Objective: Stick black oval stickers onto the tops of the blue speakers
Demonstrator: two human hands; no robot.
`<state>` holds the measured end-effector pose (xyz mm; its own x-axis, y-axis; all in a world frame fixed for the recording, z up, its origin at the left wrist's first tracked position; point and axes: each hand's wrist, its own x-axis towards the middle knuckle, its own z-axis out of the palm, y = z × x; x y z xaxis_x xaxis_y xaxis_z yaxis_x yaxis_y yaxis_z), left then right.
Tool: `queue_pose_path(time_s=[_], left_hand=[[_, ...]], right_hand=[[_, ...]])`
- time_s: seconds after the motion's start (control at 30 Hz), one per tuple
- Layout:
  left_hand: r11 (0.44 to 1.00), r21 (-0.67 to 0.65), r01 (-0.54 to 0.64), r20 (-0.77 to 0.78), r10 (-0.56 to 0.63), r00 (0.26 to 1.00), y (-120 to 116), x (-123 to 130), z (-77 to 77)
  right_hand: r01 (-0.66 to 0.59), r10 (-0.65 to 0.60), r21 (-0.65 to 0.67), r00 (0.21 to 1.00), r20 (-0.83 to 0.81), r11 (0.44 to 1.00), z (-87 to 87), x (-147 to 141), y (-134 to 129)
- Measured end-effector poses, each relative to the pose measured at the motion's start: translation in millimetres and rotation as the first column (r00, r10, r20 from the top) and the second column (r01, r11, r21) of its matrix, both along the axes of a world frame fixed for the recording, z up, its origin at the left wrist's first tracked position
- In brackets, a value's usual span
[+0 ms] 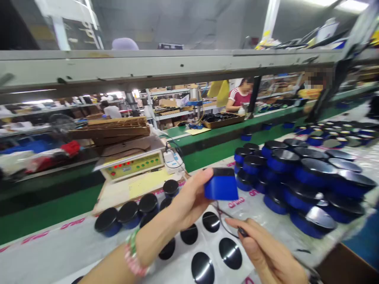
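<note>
My left hand [194, 199] is closed around a blue round housing with a black end [221, 185], holding it tilted on its side above the table. In my right hand [263, 246], thumb and fingers pinch a small black plug [242, 232] on a thin dark cable [226, 227]. The cable loops up toward the underside of my left hand, where its end is hidden. Below both hands lies a white sheet with several glossy black discs [203, 268]. More black-topped blue housings [108, 221] stand left of my left wrist.
Stacked blue housings [316, 173] fill the table's right side. A tester box with lit indicators [133, 165] stands at back left, beside a white power strip [173, 161]. Beyond runs a green conveyor [207, 152]. A co-worker in a red top [240, 98] sits behind it.
</note>
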<state>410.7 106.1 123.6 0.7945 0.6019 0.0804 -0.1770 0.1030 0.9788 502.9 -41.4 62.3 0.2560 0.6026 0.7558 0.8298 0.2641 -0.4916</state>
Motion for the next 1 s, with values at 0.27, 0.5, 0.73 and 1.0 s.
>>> queue_pose_path(time_s=[0.27,0.5,0.73,1.0], left_hand=[[0.749,-0.571,-0.337,-0.037,0.386,0.922,-45.1,-142.4,0.1],[0.803,-0.354,-0.481,-0.064,0.492,0.868,-64.0,-170.6,-5.0],[0.837,0.222,-0.499,-0.150,0.535,0.831,-69.8,-168.9,-28.4],[0.082,0.955,-0.283,0.130,0.745,0.654,-75.2,-176.2,-41.0]], right_hand=[[-0.427,0.416,0.034,0.893,0.172,0.904,30.3,-54.9,52.9],[-0.461,0.438,0.007,0.849,0.294,0.888,37.1,-84.1,54.7],[-0.262,0.222,0.006,0.829,0.513,0.965,30.8,-85.1,40.7],[-0.423,0.428,-0.072,0.879,0.212,0.903,5.4,-87.2,45.3]])
